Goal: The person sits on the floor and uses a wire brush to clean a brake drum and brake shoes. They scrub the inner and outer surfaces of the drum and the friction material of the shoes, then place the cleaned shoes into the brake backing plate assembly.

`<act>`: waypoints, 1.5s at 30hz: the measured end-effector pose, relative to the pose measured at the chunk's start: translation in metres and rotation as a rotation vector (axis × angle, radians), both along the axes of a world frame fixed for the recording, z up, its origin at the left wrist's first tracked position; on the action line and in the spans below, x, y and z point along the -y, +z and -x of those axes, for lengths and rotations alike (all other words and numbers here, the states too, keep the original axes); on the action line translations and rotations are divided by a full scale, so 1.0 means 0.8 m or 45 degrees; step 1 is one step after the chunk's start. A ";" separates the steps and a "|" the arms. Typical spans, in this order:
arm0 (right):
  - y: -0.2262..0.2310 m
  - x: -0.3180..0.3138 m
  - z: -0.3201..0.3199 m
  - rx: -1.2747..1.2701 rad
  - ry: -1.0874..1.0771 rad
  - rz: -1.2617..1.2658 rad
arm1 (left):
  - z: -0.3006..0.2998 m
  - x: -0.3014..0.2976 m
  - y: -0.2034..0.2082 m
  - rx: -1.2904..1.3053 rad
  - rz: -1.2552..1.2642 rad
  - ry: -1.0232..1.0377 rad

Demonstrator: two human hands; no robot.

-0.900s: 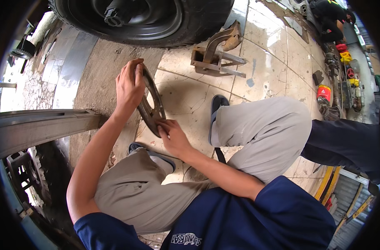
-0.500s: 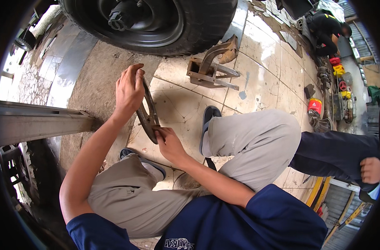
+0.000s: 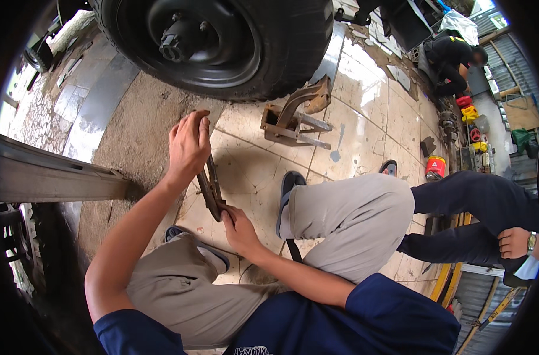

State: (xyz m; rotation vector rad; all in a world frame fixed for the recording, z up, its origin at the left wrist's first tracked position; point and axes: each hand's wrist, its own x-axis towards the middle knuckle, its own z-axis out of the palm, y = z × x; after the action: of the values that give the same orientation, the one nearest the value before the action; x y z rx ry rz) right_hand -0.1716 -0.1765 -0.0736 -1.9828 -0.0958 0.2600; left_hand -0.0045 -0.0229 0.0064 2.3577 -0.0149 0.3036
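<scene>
Between my two hands is a dark, flat metal part (image 3: pixel 209 192) with open slots, seen nearly edge-on. What kind of part it is I cannot make out. My left hand (image 3: pixel 189 145) is closed on its far end, the fingers mostly hidden behind the hand. At the near end my right hand (image 3: pixel 241 231) pinches it between thumb and fingers. The part is held above the tiled floor (image 3: pixel 251 171), over my feet. Beyond it on the tiles lies a rusty metal bracket (image 3: pixel 284 131) with a curved arm and two prongs.
A large black wheel (image 3: pixel 240 53) stands just ahead. To the left a metal beam (image 3: pixel 56 177) juts in. Beside my right knee is a person in dark trousers (image 3: pixel 470 198). Farther right are a red can (image 3: pixel 435 167), several tools, and another person bent down (image 3: pixel 450 59).
The view has shifted, so the wheel and the bracket sit lower. The metal part looks turned more edge-on, still in both hands. More of the nearby person's legs shows.
</scene>
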 end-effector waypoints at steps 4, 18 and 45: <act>0.039 -0.005 -0.011 0.029 -0.075 -0.261 | 0.002 -0.001 0.000 -0.007 -0.005 0.030; 0.024 -0.006 -0.004 0.040 -0.020 -0.198 | -0.001 -0.009 -0.012 -0.048 -0.004 0.088; 0.022 -0.026 0.009 0.063 -0.089 -0.212 | 0.013 -0.015 -0.018 0.111 -0.118 0.077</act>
State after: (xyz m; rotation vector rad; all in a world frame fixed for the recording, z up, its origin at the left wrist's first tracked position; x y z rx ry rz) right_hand -0.1789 -0.1554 -0.0563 -1.8234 -0.0774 0.1524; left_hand -0.0149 -0.0111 -0.0081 2.4383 0.0006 0.4441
